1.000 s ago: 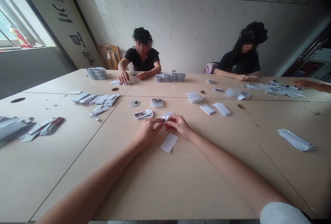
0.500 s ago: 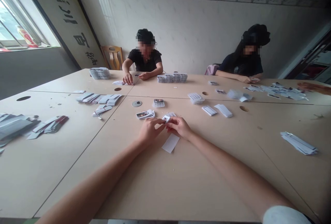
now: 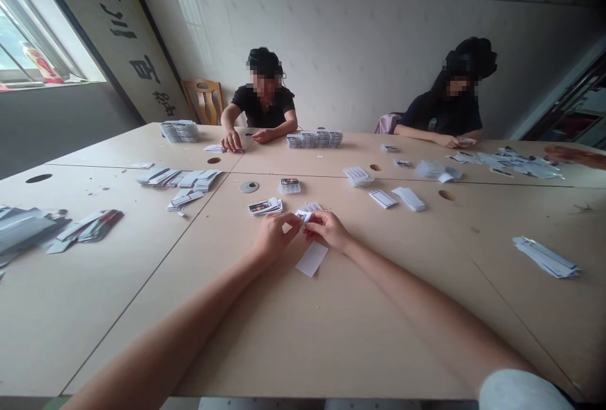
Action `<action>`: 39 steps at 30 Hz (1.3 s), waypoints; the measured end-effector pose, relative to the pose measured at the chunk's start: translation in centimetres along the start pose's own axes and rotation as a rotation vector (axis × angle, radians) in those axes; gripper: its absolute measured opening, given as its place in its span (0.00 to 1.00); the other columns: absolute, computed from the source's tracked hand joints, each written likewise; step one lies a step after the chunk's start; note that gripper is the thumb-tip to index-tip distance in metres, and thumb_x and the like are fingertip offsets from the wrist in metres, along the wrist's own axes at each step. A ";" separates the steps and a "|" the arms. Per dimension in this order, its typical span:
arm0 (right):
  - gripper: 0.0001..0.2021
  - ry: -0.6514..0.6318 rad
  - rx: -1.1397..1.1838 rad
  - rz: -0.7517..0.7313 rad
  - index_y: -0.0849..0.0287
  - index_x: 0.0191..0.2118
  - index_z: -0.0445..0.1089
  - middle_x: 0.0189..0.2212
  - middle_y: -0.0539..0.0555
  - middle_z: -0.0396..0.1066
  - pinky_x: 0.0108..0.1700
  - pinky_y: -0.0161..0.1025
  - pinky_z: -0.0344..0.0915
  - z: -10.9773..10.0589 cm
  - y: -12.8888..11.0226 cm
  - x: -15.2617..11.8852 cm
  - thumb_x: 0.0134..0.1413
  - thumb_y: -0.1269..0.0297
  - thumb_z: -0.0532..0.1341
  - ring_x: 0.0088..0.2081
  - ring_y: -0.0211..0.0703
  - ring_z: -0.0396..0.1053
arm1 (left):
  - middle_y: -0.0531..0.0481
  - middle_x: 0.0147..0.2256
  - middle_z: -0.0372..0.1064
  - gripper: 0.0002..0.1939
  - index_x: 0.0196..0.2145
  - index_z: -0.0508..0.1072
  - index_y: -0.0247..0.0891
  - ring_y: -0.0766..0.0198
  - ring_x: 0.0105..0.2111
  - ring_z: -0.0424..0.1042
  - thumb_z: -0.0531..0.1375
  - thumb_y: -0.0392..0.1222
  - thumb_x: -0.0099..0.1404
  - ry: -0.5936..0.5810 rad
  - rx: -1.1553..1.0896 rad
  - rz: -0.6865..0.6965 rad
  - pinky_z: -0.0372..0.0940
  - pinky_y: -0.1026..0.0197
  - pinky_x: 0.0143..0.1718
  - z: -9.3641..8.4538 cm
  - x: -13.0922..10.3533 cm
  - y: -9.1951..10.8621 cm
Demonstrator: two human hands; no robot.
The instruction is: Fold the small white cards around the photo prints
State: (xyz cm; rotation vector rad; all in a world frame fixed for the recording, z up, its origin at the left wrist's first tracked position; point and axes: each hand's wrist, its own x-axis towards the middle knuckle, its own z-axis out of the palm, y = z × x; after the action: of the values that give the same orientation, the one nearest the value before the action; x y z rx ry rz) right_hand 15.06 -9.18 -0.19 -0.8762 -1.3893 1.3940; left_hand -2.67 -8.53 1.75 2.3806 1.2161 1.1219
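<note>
Between my two hands is a small white card with a dark picture (image 3: pixel 303 215). My left hand (image 3: pixel 276 233) pinches its left side, and my right hand (image 3: pixel 330 232) has its fingers closed at the right side. Just below them a blank white slip (image 3: pixel 312 259) lies on the table. Left of my fingertips is a small pile of picture cards (image 3: pixel 265 206). Behind it stands a clear box with cards (image 3: pixel 289 186). Part of another clear piece (image 3: pixel 312 206) shows just behind my fingertips.
Across the wooden table (image 3: pixel 341 334) sit two people handling cards. Strip piles (image 3: pixel 180 179) and larger stacks (image 3: pixel 23 230) lie left. Clear boxes (image 3: pixel 358 176), white cards (image 3: pixel 409 199) and strips (image 3: pixel 546 257) are right. Stacked cards (image 3: pixel 314 139) stand at the back.
The whole view has shifted slightly. My hands stay at the same spot, and the card between them has tilted a little.
</note>
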 end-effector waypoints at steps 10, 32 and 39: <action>0.05 0.034 0.024 0.023 0.57 0.29 0.72 0.25 0.49 0.70 0.30 0.39 0.70 0.0 0.0 0.0 0.45 0.63 0.65 0.25 0.39 0.70 | 0.51 0.28 0.75 0.07 0.28 0.74 0.39 0.64 0.28 0.72 0.58 0.41 0.61 0.013 -0.069 -0.026 0.63 0.61 0.31 -0.3 0.1 0.4; 0.06 0.108 -0.008 0.036 0.59 0.26 0.68 0.21 0.47 0.69 0.24 0.33 0.65 0.0 -0.4 -0.1 0.46 0.62 0.61 0.21 0.37 0.70 | 0.53 0.25 0.69 0.11 0.28 0.72 0.37 0.65 0.27 0.66 0.58 0.47 0.60 -0.047 -0.239 -0.248 0.57 0.63 0.29 0.2 0.5 -1.3; 0.06 0.226 -0.092 0.019 0.59 0.23 0.67 0.20 0.47 0.68 0.21 0.32 0.63 -0.2 -0.5 -0.3 0.44 0.63 0.60 0.19 0.38 0.70 | 0.52 0.25 0.69 0.10 0.28 0.73 0.37 0.65 0.27 0.65 0.59 0.46 0.58 -0.056 -0.297 -0.293 0.56 0.63 0.30 0.3 0.5 -1.2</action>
State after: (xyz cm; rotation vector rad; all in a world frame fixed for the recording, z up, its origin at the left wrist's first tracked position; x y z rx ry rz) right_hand 15.37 -9.46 0.24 -1.0744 -1.2820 1.2114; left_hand -2.96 -7.35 1.23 1.9306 1.2325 1.0504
